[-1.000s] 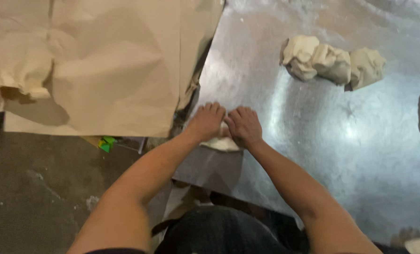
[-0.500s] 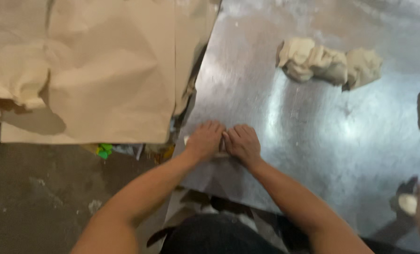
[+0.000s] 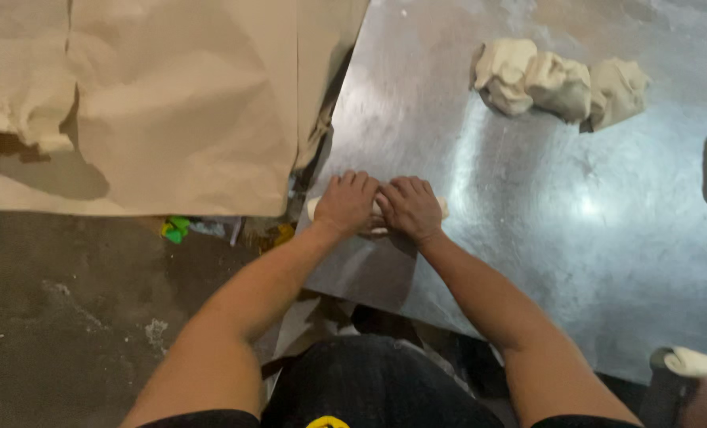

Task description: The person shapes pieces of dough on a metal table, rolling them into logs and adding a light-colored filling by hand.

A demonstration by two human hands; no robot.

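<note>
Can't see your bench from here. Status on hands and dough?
Left hand and right hand flat on dough roll, side by side. Dough lumps far off. Nothing in the way.

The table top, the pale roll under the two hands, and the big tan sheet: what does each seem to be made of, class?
Table top: sheet metal, probably steel or zinc-coated, dull grey with bright glare spots. Pale roll under the left hand and right hand: soft dough by its look, matte off-white, like the lumps farther back. Tan sheet: paper, matte and creased.
</note>
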